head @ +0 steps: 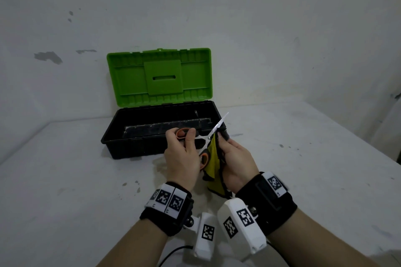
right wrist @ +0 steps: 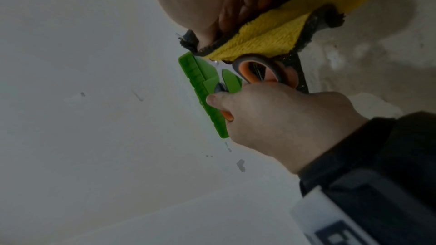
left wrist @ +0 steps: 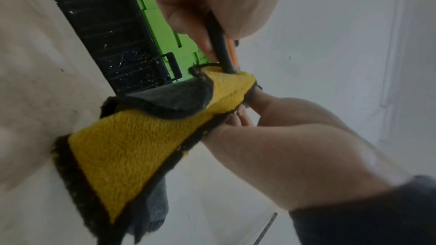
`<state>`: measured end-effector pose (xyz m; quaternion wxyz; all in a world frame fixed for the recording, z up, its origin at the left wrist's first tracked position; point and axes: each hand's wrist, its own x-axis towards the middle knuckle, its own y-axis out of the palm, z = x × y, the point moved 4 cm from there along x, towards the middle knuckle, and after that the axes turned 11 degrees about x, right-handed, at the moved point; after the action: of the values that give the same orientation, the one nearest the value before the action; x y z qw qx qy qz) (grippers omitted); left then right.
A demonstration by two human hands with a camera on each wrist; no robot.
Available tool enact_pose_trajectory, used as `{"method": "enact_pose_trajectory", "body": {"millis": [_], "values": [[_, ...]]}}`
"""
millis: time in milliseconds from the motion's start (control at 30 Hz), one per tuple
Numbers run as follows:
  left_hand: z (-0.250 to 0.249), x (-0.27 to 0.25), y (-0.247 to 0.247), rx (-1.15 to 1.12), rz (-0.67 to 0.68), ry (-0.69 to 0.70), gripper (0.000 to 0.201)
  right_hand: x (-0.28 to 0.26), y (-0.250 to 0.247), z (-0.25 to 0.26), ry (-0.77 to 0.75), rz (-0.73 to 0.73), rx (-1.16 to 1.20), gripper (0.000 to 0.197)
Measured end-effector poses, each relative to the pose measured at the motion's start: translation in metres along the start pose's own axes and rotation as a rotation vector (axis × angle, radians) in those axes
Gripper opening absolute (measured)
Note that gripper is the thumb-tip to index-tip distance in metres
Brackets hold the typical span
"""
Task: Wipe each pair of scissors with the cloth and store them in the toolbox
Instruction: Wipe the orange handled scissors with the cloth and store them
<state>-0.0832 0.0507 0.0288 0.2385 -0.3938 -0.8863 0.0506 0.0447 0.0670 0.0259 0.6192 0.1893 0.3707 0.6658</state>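
Note:
One pair of scissors (head: 218, 125) with orange-and-black handles is held in the air just in front of the toolbox, blades pointing up and to the right. My left hand (head: 184, 147) grips the handles, fingers curled through and round the loops (right wrist: 257, 71). My right hand (head: 230, 149) pinches a yellow cloth (head: 213, 162) with a dark border round the base of the blades; the rest of the cloth (left wrist: 141, 137) hangs down. The toolbox (head: 130, 149) is black and stands open, its green lid (head: 160, 76) upright against the wall. No scissors can be made out inside it.
The toolbox sits on a white, stained table (head: 65, 169) pushed against a marked white wall. The table's right edge runs diagonally at the far right. A black cable (head: 173, 251) lies near the front edge, below my wrists.

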Motion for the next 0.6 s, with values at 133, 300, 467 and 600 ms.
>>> {"method": "enact_pose_trajectory", "body": {"millis": [133,300,467,600], "values": [[0.001,0.003,-0.008,-0.03,-0.019,-0.006,0.029,0.008,-0.014,0.021,-0.054,-0.082,0.039,0.031],[0.011,0.014,-0.031,-0.043,-0.073,-0.033,0.026,0.018,-0.04,0.054,-0.168,-0.164,-0.006,0.031],[0.012,0.015,-0.04,-0.1,-0.047,-0.053,0.022,0.013,-0.041,0.045,-0.151,-0.05,-0.129,0.021],[0.02,0.022,-0.039,-0.11,-0.021,-0.077,0.019,0.005,-0.037,0.034,-0.164,0.019,-0.285,0.021]]}}
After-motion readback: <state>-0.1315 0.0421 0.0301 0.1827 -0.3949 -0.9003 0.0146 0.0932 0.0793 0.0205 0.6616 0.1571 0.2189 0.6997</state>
